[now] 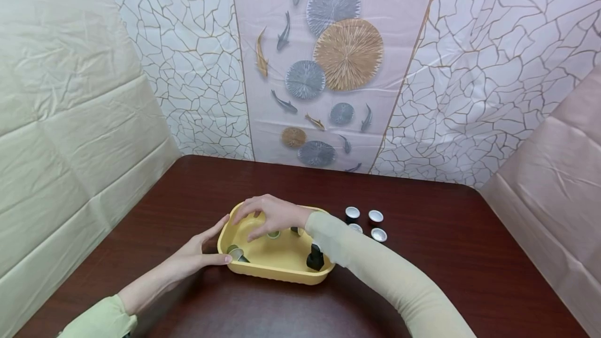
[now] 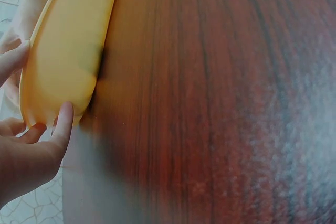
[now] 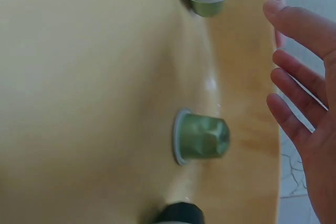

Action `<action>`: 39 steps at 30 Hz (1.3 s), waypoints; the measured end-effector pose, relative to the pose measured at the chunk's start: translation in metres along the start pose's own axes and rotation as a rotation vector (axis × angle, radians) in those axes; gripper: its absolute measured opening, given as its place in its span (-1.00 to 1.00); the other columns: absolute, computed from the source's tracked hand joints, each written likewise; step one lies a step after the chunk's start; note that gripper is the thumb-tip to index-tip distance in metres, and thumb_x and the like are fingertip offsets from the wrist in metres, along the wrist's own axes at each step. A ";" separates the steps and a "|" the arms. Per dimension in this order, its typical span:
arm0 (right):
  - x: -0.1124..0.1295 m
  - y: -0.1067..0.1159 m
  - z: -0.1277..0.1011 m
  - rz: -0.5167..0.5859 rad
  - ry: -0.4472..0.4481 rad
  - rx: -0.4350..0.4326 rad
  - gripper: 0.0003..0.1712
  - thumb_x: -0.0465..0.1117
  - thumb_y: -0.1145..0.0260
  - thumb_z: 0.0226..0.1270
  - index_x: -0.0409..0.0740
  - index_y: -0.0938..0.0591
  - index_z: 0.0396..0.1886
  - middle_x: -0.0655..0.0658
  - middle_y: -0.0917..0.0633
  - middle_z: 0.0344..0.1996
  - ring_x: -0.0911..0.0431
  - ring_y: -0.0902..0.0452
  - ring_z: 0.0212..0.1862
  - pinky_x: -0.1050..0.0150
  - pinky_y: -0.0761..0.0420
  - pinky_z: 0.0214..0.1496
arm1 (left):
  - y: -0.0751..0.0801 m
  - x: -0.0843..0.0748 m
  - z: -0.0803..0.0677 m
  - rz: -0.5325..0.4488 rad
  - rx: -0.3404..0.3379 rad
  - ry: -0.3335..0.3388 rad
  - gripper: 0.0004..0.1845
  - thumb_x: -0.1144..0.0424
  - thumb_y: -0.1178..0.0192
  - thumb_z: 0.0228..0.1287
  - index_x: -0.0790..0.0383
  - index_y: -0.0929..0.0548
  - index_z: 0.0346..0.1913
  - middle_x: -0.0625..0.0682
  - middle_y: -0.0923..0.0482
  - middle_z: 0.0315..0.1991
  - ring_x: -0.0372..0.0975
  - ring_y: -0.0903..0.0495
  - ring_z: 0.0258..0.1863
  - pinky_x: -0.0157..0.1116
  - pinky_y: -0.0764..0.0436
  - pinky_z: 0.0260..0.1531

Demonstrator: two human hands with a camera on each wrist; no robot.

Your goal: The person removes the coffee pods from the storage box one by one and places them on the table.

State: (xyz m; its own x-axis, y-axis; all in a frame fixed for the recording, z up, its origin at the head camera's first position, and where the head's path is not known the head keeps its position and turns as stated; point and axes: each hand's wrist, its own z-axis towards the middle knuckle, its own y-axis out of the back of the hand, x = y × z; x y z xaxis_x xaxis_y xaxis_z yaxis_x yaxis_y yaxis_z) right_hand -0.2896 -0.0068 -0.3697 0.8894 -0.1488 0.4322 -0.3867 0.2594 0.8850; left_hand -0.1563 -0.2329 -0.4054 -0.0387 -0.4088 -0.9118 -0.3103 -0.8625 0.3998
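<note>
A dark red-brown wooden table (image 1: 422,254) carries everything. A yellow tray (image 1: 281,270) sits directly on it, near the front edge and a little left of the middle. Just to the right of the tray, 4 small capsules (image 1: 365,223) with pale foil tops stand on the wood in a tight cluster, close together, near the tray's far right corner.

Yellow tray (image 1: 263,271) on table, green capsule (image 3: 202,136) inside
</note>
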 end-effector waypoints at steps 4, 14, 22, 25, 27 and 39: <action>0.004 -0.008 0.004 0.000 -0.023 0.078 -0.47 -0.10 -0.54 0.13 0.10 -0.67 0.15 0.10 -0.66 0.17 0.31 -0.49 0.19 0.22 -0.61 0.08 | 0.001 0.000 0.000 -0.006 0.003 -0.007 0.03 0.11 -0.40 0.18 -0.12 0.03 0.60 0.20 0.06 0.60 0.21 -0.12 0.49 0.20 -0.26 0.29; 0.002 -0.022 0.011 -0.018 0.029 0.188 -0.51 -0.11 -0.49 0.18 0.06 -0.67 0.15 0.13 -0.71 0.11 0.24 -0.57 0.16 0.40 -0.56 0.13 | 0.000 0.000 0.001 0.000 0.001 0.000 0.04 0.10 -0.40 0.17 -0.12 0.04 0.60 0.22 0.00 0.58 0.20 -0.16 0.48 0.19 -0.25 0.30; -0.001 -0.030 0.012 -0.017 0.029 0.213 -0.56 -0.16 -0.46 0.21 0.02 -0.68 0.11 0.11 -0.72 0.09 0.33 -0.56 0.13 0.46 -0.53 0.17 | 0.000 0.000 0.002 -0.014 0.007 0.004 0.03 0.12 -0.40 0.18 -0.15 0.03 0.59 0.19 0.01 0.59 0.18 -0.15 0.49 0.19 -0.23 0.32; -0.002 -0.031 0.012 -0.010 0.032 0.206 -0.56 -0.15 -0.48 0.19 0.03 -0.69 0.10 0.12 -0.73 0.07 0.29 -0.58 0.11 0.46 -0.53 0.16 | 0.001 0.000 0.002 -0.012 0.008 -0.004 0.04 0.13 -0.40 0.18 -0.14 0.04 0.60 0.21 0.00 0.58 0.17 -0.18 0.48 0.16 -0.25 0.31; -0.003 -0.032 0.012 -0.012 0.033 0.206 -0.57 -0.15 -0.49 0.18 0.04 -0.69 0.08 0.14 -0.73 0.03 0.28 -0.59 0.07 0.47 -0.52 0.14 | 0.001 -0.001 0.002 -0.009 0.012 -0.009 0.04 0.13 -0.39 0.19 -0.14 0.05 0.60 0.22 0.00 0.58 0.17 -0.20 0.47 0.15 -0.27 0.30; -0.005 -0.036 0.013 -0.011 0.034 0.207 -0.63 -0.20 -0.51 0.14 -0.02 -0.72 -0.01 0.09 -0.74 -0.15 0.24 -0.58 -0.16 0.55 -0.48 -0.09 | 0.001 -0.001 0.001 -0.019 0.017 -0.014 0.03 0.16 -0.38 0.21 -0.13 0.06 0.60 0.24 -0.02 0.57 0.13 -0.31 0.41 0.06 -0.34 0.26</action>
State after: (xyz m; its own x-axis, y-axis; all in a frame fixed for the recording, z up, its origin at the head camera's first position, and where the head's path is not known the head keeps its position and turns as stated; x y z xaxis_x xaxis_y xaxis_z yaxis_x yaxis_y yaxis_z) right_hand -0.2828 -0.0279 -0.4013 0.9002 -0.1171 0.4195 -0.4158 0.0559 0.9078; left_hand -0.1579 -0.2329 -0.4046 -0.0465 -0.3883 -0.9204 -0.3268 -0.8648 0.3813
